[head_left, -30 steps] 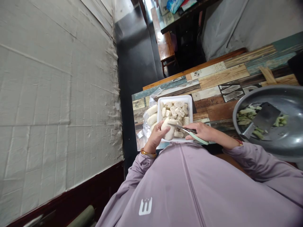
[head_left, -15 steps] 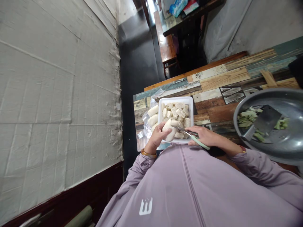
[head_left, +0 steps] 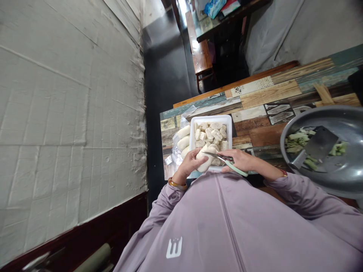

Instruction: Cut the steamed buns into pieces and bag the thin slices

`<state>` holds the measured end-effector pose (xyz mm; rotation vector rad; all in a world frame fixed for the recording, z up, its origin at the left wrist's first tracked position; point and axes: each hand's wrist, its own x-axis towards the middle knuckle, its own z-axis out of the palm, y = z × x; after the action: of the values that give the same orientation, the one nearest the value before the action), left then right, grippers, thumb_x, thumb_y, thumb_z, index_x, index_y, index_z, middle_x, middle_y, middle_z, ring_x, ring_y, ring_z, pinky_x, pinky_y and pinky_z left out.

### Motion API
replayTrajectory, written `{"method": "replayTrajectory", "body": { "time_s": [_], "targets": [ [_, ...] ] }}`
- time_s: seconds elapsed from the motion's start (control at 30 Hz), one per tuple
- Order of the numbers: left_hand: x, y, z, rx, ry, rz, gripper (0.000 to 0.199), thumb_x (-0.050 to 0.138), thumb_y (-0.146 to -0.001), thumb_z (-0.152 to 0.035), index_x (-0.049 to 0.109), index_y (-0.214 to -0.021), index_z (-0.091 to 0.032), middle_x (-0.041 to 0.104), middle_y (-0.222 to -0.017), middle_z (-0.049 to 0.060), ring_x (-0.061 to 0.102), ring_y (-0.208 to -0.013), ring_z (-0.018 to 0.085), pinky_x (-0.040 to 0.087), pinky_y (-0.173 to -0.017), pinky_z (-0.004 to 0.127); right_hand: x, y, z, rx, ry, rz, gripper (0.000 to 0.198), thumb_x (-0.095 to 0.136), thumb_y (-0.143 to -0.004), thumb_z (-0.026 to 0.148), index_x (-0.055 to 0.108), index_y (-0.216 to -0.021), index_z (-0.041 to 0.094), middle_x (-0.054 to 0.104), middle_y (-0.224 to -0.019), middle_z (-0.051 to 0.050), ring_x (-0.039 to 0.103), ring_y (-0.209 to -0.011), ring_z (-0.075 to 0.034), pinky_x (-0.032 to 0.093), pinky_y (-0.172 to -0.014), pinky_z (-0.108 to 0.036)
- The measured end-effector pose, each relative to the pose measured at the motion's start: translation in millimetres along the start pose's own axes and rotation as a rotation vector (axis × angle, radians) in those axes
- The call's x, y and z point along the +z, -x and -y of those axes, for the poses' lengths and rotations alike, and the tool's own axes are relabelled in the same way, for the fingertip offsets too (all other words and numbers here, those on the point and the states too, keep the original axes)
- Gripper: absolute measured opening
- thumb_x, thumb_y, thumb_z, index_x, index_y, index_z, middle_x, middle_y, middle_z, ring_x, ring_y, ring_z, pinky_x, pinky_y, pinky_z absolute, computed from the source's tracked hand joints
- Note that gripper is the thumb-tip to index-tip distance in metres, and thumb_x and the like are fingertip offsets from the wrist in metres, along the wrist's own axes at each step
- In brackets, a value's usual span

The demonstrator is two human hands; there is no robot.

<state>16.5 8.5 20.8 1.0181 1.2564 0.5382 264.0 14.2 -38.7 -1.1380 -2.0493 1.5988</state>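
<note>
No words, numbers or brand names can be read anywhere. The only sign is a small white emblem (head_left: 174, 247) printed on the chest of the lilac jacket (head_left: 227, 226): a blocky shape like a letter E turned on its side, with three upright bars topped by small dots. The patterned patches on the surface (head_left: 269, 90) above the jacket show ornament only, and the packets far beyond it are too blurred to read.

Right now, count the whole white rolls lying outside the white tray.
3 whole white rolls lie stacked beside the white tray, on its wall side, on clear wrapping. More may be hidden.
</note>
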Motion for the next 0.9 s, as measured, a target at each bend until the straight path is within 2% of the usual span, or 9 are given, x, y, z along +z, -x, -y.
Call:
{"method": "replayTrajectory", "body": {
  "time_s": [0.17, 0.37, 0.47, 0.57, 0.63, 0.73, 0.83, 0.9],
  "targets": [
    [-0.9, 0.5, 0.4, -0.01, 0.021, 0.003, 0.047, 0.08, -0.074, -0.042, 0.073, -0.112, -0.015, 0.074, -0.107, 0.009, 0.068, -0.093, 0.025, 0.053, -0.081, 0.032, 2.2, 5.1, -0.7, -0.038, -0.061, 0.013, 0.053, 0.069, -0.082, 0.049, 0.07, -0.128, 0.021, 0.075, -0.118, -0.007, 0.07, -0.107, -0.031, 0.054, -0.091, -0.039],
    [-0.1, -2.3, 6.4, -0.041, 0.014, 0.006, 0.05, 0.085, -0.068, -0.041, 0.072, -0.107, -0.014, 0.074, -0.1, 0.008, 0.067, -0.089, 0.023, 0.053, -0.078, 0.03, 4.7, 11.3, -1.8, -0.024, -0.043, -0.024, 0.039, 0.069, -0.081, 0.05, 0.079, -0.11, 0.025, 0.079, -0.097, -0.004, 0.072, -0.088, -0.029, 0.055, -0.077, -0.034],
    [-1.5, -3.3, 12.6, -0.057, 0.064, -0.031, 0.052, 0.085, -0.067, -0.044, 0.071, -0.107, -0.014, 0.073, -0.098, 0.008, 0.067, -0.085, 0.021, 0.052, -0.073, 0.027, 4.7, 14.2, -1.7, 0.046, -0.021, -0.056, 0.04, 0.067, -0.082, 0.05, 0.079, -0.108, 0.022, 0.076, -0.08, -0.002, 0.069, -0.074, -0.024, 0.051, -0.066, -0.029],
    [-4.3, -3.9, 21.7, -0.073, 0.214, -0.072, 0.056, 0.082, -0.069, -0.053, 0.07, -0.107, -0.014, 0.073, -0.096, 0.007, 0.066, -0.08, 0.019, 0.051, -0.069, 0.027, 4.8, 17.8, -2.2, 0.154, -0.044, -0.086, 0.042, 0.064, -0.083, 0.048, 0.079, -0.109, 0.019, 0.071, -0.067, 0.0, 0.065, -0.065, -0.02, 0.047, -0.059, -0.027],
    [-5.6, -4.4, 27.2, -0.07, 0.311, -0.117, 0.059, 0.078, -0.07, -0.062, 0.07, -0.103, -0.014, 0.073, -0.093, 0.008, 0.067, -0.08, 0.021, 0.052, -0.071, 0.03, 5.3, 20.1, -3.5, 0.186, -0.073, -0.094, 0.045, 0.066, -0.081, 0.047, 0.076, -0.114, 0.019, 0.073, -0.073, -0.001, 0.066, -0.068, -0.021, 0.049, -0.061, -0.028],
    [-6.3, -5.5, 31.2, -0.057, 0.406, -0.129, 0.065, 0.075, -0.07, -0.067, 0.07, -0.107, -0.014, 0.074, -0.097, 0.011, 0.069, -0.09, 0.026, 0.054, -0.079, 0.035, 6.2, 22.6, -6.6, 0.146, -0.072, -0.074, 0.054, 0.07, -0.077, 0.047, 0.072, -0.124, 0.02, 0.077, -0.097, -0.004, 0.071, -0.084, -0.025, 0.054, -0.073, -0.032],
    [-6.4, -6.2, 30.4, -0.053, 0.434, -0.084, 0.064, 0.082, -0.069, -0.055, 0.067, -0.115, -0.013, 0.073, -0.105, 0.013, 0.068, -0.095, 0.027, 0.053, -0.084, 0.037, 5.9, 23.6, -9.5, 0.075, -0.054, -0.057, 0.059, 0.073, -0.076, 0.049, 0.069, -0.128, 0.021, 0.073, -0.12, -0.008, 0.069, -0.106, -0.031, 0.054, -0.09, -0.039],
    [-6.4, -6.0, 29.4, -0.048, 0.434, -0.091, 0.061, 0.084, -0.069, -0.046, 0.065, -0.118, -0.014, 0.072, -0.109, 0.012, 0.068, -0.096, 0.025, 0.052, -0.084, 0.035, 4.9, 23.8, -10.5, 0.067, -0.037, -0.04, 0.062, 0.072, -0.076, 0.049, 0.067, -0.13, 0.02, 0.071, -0.125, -0.01, 0.067, -0.111, -0.032, 0.053, -0.096, -0.043]
  ]
}}
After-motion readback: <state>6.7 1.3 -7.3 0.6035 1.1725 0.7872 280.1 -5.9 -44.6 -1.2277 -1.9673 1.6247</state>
